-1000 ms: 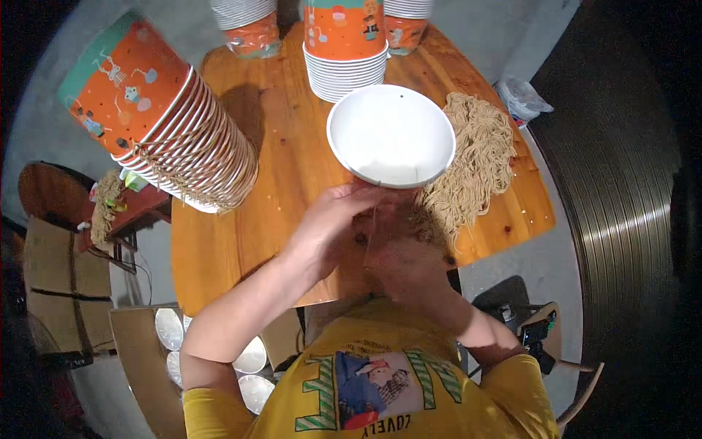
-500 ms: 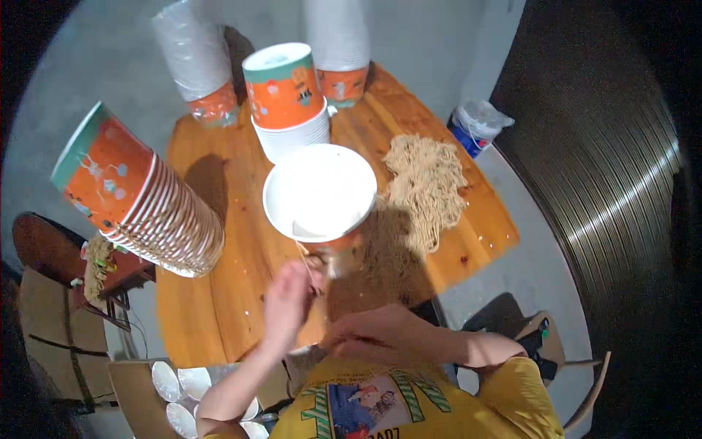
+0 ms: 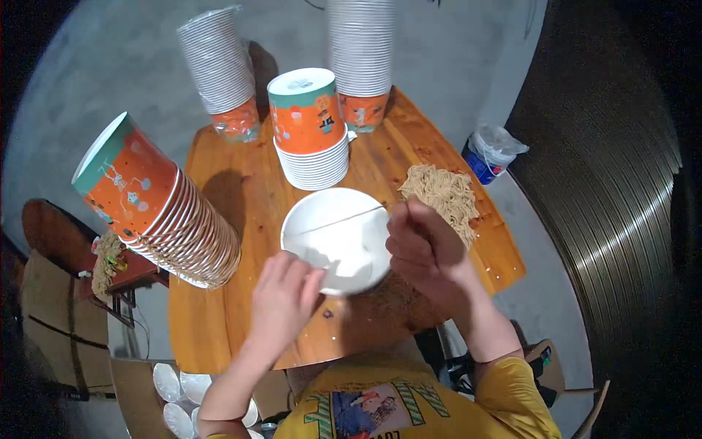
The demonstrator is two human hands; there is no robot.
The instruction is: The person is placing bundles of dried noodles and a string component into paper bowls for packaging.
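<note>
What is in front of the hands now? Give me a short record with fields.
left hand: at the near-left rim of the round white paper bowl
right hand: pinching a thin brownish strand that crosses the bowl's opening
right of bowl: tan stringy heap
left of bowl: orange, green and white paper-bowl stack, wound with tan strands
surface: brown wooden table

L head cam | wide fisheye | fr above, dn/fwd | tbl [image 3: 208, 322] near
</note>
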